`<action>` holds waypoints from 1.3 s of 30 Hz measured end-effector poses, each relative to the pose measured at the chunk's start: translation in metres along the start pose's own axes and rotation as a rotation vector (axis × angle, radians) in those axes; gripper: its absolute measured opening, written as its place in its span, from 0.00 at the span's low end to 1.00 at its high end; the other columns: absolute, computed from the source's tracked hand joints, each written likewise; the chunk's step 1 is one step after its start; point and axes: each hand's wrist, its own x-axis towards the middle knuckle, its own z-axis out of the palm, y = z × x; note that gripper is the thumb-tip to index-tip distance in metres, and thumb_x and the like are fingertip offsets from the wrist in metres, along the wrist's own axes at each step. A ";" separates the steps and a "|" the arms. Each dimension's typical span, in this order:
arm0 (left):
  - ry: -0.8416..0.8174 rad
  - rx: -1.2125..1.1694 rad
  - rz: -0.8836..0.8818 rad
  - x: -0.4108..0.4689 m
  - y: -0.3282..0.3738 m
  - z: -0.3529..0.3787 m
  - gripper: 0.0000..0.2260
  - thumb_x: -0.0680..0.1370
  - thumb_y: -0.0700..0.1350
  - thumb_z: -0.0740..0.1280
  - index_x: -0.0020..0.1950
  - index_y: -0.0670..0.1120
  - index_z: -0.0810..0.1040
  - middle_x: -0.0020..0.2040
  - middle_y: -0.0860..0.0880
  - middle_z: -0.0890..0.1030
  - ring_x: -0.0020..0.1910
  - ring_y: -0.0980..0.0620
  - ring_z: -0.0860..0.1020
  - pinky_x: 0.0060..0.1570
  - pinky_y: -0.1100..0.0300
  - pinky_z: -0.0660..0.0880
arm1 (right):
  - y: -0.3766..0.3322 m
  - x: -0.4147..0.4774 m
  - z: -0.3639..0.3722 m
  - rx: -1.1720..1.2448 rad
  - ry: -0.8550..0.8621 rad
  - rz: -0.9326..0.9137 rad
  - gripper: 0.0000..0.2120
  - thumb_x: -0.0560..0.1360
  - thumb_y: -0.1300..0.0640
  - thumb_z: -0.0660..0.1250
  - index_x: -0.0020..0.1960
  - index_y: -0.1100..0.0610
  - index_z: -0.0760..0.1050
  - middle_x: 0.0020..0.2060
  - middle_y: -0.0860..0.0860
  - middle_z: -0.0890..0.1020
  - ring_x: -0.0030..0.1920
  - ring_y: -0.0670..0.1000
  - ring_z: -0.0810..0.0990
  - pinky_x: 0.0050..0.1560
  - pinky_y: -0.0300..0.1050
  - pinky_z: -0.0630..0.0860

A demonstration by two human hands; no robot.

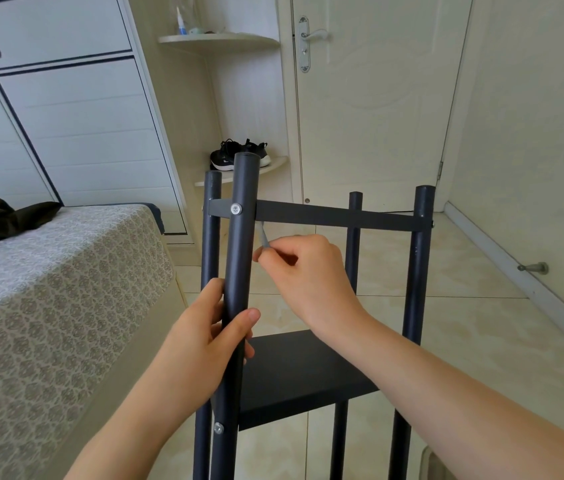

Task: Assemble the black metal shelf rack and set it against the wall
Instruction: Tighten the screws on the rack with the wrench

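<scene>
The black metal shelf rack (339, 216) stands upright on the tiled floor in front of me, with several round posts, a top shelf seen edge-on and a lower black shelf (294, 372). My left hand (204, 341) grips the near left post (240, 237) at mid height. My right hand (308, 271) pinches a small grey hex key (262, 235) just under the top shelf, right of that post. A silver screw head (236, 209) shows on the post at the top shelf, another screw (218, 427) lower down.
A bed (48, 306) with a patterned cover lies close on the left. A closed door (377, 98) and a corner shelf with black shoes (239, 155) are behind the rack. The right wall has a door stop (535, 268) near the floor.
</scene>
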 end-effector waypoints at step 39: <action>0.002 0.094 -0.007 -0.003 0.008 -0.003 0.07 0.79 0.47 0.68 0.56 0.50 0.73 0.39 0.51 0.82 0.36 0.48 0.85 0.47 0.43 0.82 | 0.018 0.016 0.035 0.043 0.294 -0.289 0.16 0.78 0.59 0.69 0.33 0.49 0.72 0.24 0.39 0.68 0.28 0.41 0.71 0.33 0.27 0.64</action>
